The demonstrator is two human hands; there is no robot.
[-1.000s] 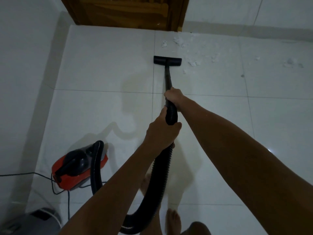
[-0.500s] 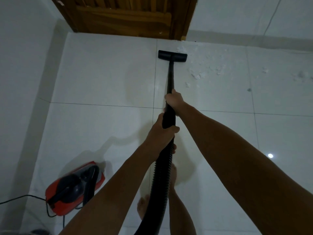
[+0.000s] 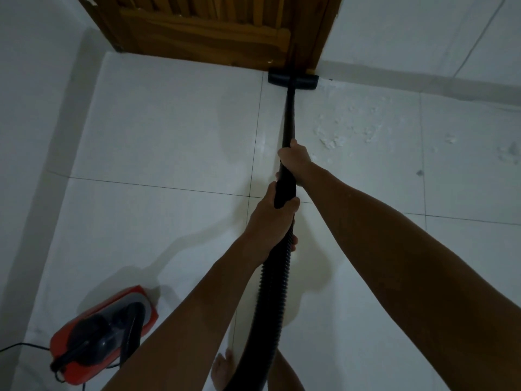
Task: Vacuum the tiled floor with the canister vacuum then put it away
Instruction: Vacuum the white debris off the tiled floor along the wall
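Both hands hold the black vacuum wand (image 3: 289, 117). My right hand (image 3: 294, 155) grips it higher up, and my left hand (image 3: 270, 224) grips the handle where the ribbed black hose (image 3: 270, 300) joins it. The floor nozzle (image 3: 293, 79) lies flat on the white tiled floor (image 3: 158, 142), right against the base of the wooden door (image 3: 205, 29). The red and black canister vacuum (image 3: 103, 333) sits on the floor at the lower left, its hose curving out of view. White crumbs of debris (image 3: 338, 134) are scattered to the right of the wand.
A white wall (image 3: 31, 108) runs along the left, and another wall (image 3: 423, 38) stands behind the debris. A black power cord (image 3: 19, 347) trails left from the canister. My bare foot (image 3: 222, 368) stands near the bottom, beside the hose.
The nozzle has been pushed forward from mid-tile up to the door's base. Both arms stretched out with it, and the view moved closer to the door.
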